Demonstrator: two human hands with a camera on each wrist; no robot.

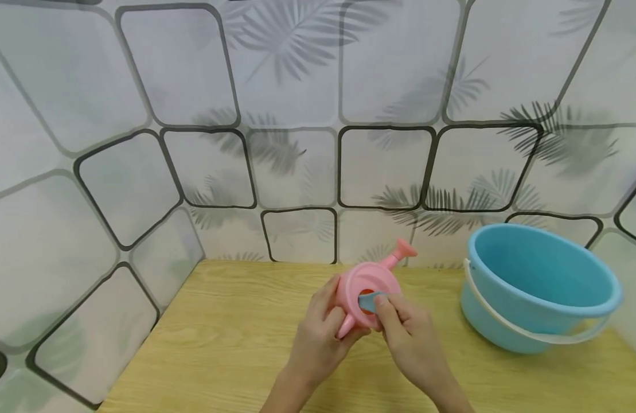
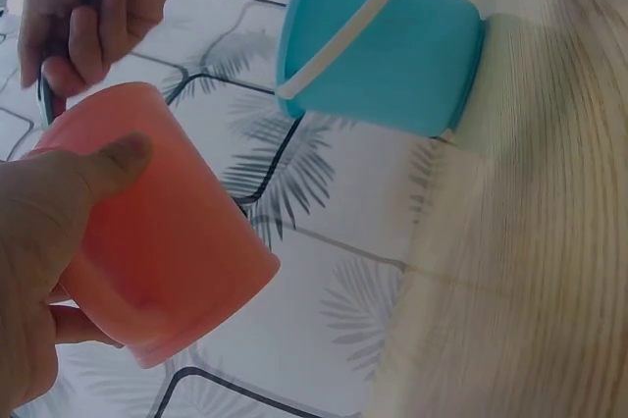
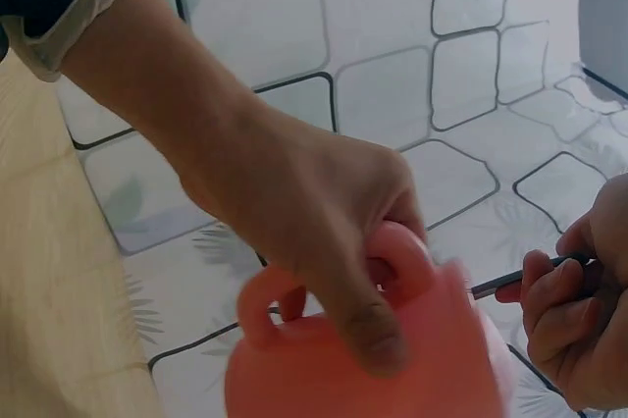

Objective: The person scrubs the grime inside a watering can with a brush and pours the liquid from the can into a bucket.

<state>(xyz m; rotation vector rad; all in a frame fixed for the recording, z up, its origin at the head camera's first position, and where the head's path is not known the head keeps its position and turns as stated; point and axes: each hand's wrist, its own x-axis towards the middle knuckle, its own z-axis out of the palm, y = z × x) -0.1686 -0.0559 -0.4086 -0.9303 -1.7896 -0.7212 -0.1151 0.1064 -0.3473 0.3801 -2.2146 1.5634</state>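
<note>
Pink watering can (image 1: pixel 382 279) gripped in my left hand (image 1: pixel 320 338), my right hand (image 1: pixel 412 337) pinches 1 flat blue implement (image 1: pixel 368 301) at the can's opening (image 1: pixel 366 291).

- Head view: bright, even, diffuse light; the patterned wall (image 1: pixel 297 166) looks cool and bluish toward the top, warmer near the tabletop (image 1: pixel 235 321).
- Wide-angle distortion there makes the wall's grid lean and stretch toward the side edges.
- Shadow is soft and faint beneath the blue bucket (image 1: pixel 529 330).
- Both wrist views are dimmer, with muted, slightly hazy colour.
- Left wrist view: the watering can (image 2: pixel 167 232) reads orange-red, with a pale gleam low on its side.
- Right wrist view: the can's right edge is smeared by blur.
</note>
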